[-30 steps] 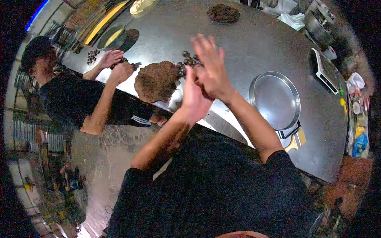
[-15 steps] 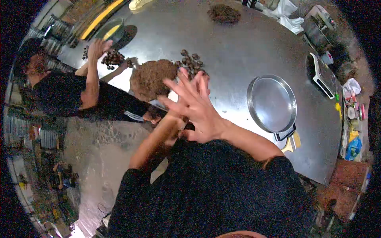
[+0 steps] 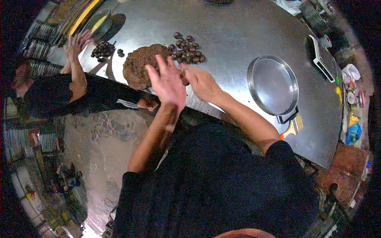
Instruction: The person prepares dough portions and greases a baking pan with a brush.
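Note:
My left hand [image 3: 170, 85] is raised over the table's near edge, palm turned inward and fingers apart. Beside it on the right is my right hand [image 3: 203, 84], its fingers smeared by motion. A small dark brown patch shows between the two hands; I cannot make out what it is. Just beyond my left hand lies a large mound of brown, crumbly dough [image 3: 143, 63]. Several dark round balls [image 3: 190, 51] are grouped on the metal table, to the right of the mound and beyond my hands.
A co-worker [image 3: 51, 93] stands at the left with both hands raised near a bowl [image 3: 98, 24] and another cluster of balls [image 3: 104, 50]. To the right are a round metal pan [image 3: 274, 85], a brush [image 3: 294, 126] and a white-edged device [image 3: 323, 63].
My hands, overlapped before, now stand more side by side, with the left palm in view. The view has shifted, so the dough, balls and pan appear higher. The co-worker's hands have risen.

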A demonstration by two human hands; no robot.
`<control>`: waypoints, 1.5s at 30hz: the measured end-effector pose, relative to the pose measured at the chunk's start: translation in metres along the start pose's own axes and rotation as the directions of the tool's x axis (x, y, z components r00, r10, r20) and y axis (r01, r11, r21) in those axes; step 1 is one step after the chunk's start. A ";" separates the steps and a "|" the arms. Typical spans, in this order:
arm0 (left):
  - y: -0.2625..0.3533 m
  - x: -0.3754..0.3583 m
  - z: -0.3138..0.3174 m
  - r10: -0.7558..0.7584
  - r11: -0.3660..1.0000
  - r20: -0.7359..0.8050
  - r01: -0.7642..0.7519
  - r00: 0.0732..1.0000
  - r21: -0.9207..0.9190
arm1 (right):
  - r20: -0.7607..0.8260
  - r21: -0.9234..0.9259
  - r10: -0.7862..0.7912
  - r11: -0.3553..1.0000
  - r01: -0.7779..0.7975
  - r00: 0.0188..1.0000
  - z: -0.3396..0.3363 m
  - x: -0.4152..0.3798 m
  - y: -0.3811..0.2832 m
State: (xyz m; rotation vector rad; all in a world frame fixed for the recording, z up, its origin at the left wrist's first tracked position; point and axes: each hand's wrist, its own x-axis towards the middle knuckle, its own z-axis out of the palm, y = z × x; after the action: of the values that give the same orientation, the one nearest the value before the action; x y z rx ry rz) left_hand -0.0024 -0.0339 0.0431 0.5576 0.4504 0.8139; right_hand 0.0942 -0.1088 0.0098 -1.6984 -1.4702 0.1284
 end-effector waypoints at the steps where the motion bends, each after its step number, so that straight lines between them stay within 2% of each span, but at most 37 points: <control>1: 0.003 -0.005 -0.001 0.044 0.999 -0.023 -0.044 0.999 -0.016 | 0.202 0.318 0.208 0.910 -0.265 0.957 -0.002 -0.017 -0.014; 2: 0.004 -0.006 -0.006 0.084 0.996 -0.001 -0.084 0.996 0.033 | 0.247 0.605 0.319 0.687 -0.403 0.915 0.001 -0.022 -0.034; 3: 0.004 -0.006 -0.010 0.126 0.989 0.025 -0.128 0.992 0.076 | 0.261 0.600 0.328 0.681 -0.419 0.908 0.004 -0.027 -0.036; 4: 0.005 -0.007 -0.017 0.127 0.989 0.013 -0.127 0.992 0.070 | 0.368 0.632 0.334 0.595 -0.497 0.868 0.007 -0.029 -0.036; 5: 0.003 -0.010 -0.029 0.143 0.961 0.008 -0.140 0.990 0.238 | 0.470 0.649 0.321 0.505 -0.568 0.822 0.011 -0.029 -0.033; 6: 0.003 -0.012 -0.043 0.159 0.903 0.003 -0.147 0.987 0.403 | 0.548 0.623 0.380 0.408 -0.667 0.745 0.013 -0.032 -0.022; 7: 0.003 -0.013 -0.059 0.254 0.828 -0.082 -0.173 0.964 0.534 | 0.454 0.544 0.408 0.576 -0.610 0.792 0.019 -0.036 -0.002; 8: 0.015 -0.020 -0.068 0.216 0.771 -0.204 -0.039 0.955 0.635 | 0.267 0.387 0.376 0.802 -0.455 0.888 0.030 -0.044 0.026; 9: 0.030 -0.029 -0.079 0.186 0.698 -0.325 0.108 0.927 0.708 | 0.088 0.163 0.277 0.944 -0.288 0.957 0.037 -0.048 0.051; 10: 0.033 -0.032 -0.118 0.266 0.644 -0.270 0.038 0.925 0.764 | 0.113 0.105 0.288 0.948 -0.300 0.951 0.033 -0.046 0.070; 11: 0.037 -0.039 -0.150 0.296 0.621 -0.280 0.038 0.913 0.783 | 0.136 0.044 0.297 0.951 -0.305 0.945 0.029 -0.040 0.084; 13: 0.037 -0.062 -0.219 0.310 0.630 -0.375 0.107 0.873 0.769 | 0.091 0.044 0.313 0.947 -0.318 0.945 0.020 -0.019 0.089; 14: 0.034 -0.078 -0.257 0.301 0.662 -0.438 0.145 0.847 0.735 | 0.039 0.047 0.332 0.941 -0.334 0.942 0.018 -0.008 0.089; 15: 0.028 -0.095 -0.295 0.280 0.708 -0.499 0.175 0.820 0.685 | 0.053 0.057 0.327 0.942 -0.330 0.944 0.019 0.002 0.092; 17: 0.015 -0.140 -0.366 0.242 0.784 -0.595 0.207 0.766 0.586 | 0.037 -0.296 0.190 0.940 -0.170 0.981 0.022 0.018 0.096; 18: 0.008 -0.165 -0.392 0.244 0.767 -0.618 0.242 0.747 0.594 | 0.002 -0.395 0.103 0.914 -0.094 0.995 0.026 0.022 0.093; 19: 0.008 -0.191 -0.398 0.282 0.657 -0.627 0.330 0.726 0.678 | 0.009 -0.387 0.088 0.919 -0.078 0.996 0.032 0.028 0.089; 20: 0.008 -0.217 -0.402 0.320 0.533 -0.634 0.419 0.704 0.735 | -0.006 -0.260 0.008 0.966 -0.009 1.000 0.041 0.031 0.083; 21: 0.008 -0.245 -0.402 0.299 0.512 -0.692 0.502 0.657 0.697 | -0.029 -0.128 -0.062 0.990 0.058 0.998 0.052 0.031 0.077; 22: 0.007 -0.270 -0.402 0.278 0.489 -0.745 0.577 0.607 0.653 | 0.020 -0.062 -0.140 0.988 0.141 0.990 0.070 0.028 0.075; 23: 0.004 -0.292 -0.401 0.259 0.467 -0.792 0.646 0.553 0.604 | 0.094 -0.178 -0.365 0.909 0.377 0.926 0.088 0.020 0.072; 25: -0.001 -0.320 -0.397 0.229 0.422 -0.872 0.763 0.434 0.490 | 0.134 0.030 -0.515 0.856 0.516 0.847 0.123 0.016 0.060; 27: -0.002 -0.327 -0.392 0.218 0.410 -0.910 0.813 0.353 0.414 | 0.161 0.004 -0.535 0.841 0.542 0.829 0.138 0.021 0.039; 29: -0.002 -0.318 -0.386 0.028 0.588 -0.992 0.800 0.126 0.119 | 0.190 -0.020 -0.550 0.826 0.564 0.813 0.148 0.023 0.030; 30: -0.004 -0.313 -0.385 0.027 0.598 -0.993 0.794 0.116 0.109 | 0.213 -0.074 -0.527 0.831 0.551 0.823 0.152 0.025 0.030; 32: -0.013 -0.297 -0.384 0.030 0.688 -0.970 0.700 0.239 0.194 | 0.199 -0.140 -0.531 0.817 0.560 0.824 0.163 0.028 0.033; 33: -0.015 -0.289 -0.382 0.031 0.698 -0.973 0.692 0.230 0.186 | 0.204 -0.128 -0.541 0.811 0.571 0.816 0.166 0.027 0.035; 35: -0.011 -0.267 -0.372 -0.032 0.730 -0.922 0.639 0.385 0.241 | 0.392 -0.093 -0.386 0.887 0.453 0.835 0.165 0.023 0.037; 36: -0.009 -0.251 -0.368 -0.026 0.739 -0.918 0.626 0.396 0.249 | 0.366 -0.127 -0.427 0.857 0.499 0.827 0.167 0.022 0.039; 37: -0.008 -0.235 -0.364 -0.026 0.779 -0.884 0.564 0.467 0.275 | 0.361 -0.136 -0.437 0.849 0.510 0.824 0.170 0.024 0.042; 38: -0.006 -0.221 -0.357 -0.024 0.811 -0.845 0.504 0.535 0.296 | 0.423 -0.184 -0.426 0.824 0.536 0.800 0.172 0.026 0.041; 39: -0.003 -0.205 -0.351 -0.022 0.812 -0.837 0.498 0.546 0.303 | 0.482 -0.231 -0.406 0.795 0.560 0.776 0.172 0.027 0.041; 40: 0.001 -0.188 -0.339 0.007 0.789 -0.798 0.487 0.603 0.375 | 0.502 -0.228 -0.491 0.719 0.657 0.712 0.163 0.033 0.034; 42: 0.008 -0.159 -0.322 0.057 0.750 -0.688 0.425 0.723 0.508 | 0.464 -0.233 -0.464 0.758 0.610 0.754 0.167 0.033 0.038; 43: 0.012 -0.148 -0.315 0.060 0.750 -0.682 0.418 0.729 0.513 | 0.430 -0.219 -0.434 0.801 0.557 0.792 0.172 0.031 0.042; 45: 0.019 -0.127 -0.302 0.083 0.832 -0.451 0.188 0.889 0.523 | 0.371 -0.175 -0.491 0.797 0.578 0.788 0.163 0.032 0.052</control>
State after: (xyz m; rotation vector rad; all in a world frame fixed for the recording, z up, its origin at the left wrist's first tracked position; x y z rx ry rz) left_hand -0.2631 -0.0352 -0.1558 0.8913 1.1648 0.7532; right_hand 0.0493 0.0073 -0.1113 -1.4336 -2.2559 -0.1446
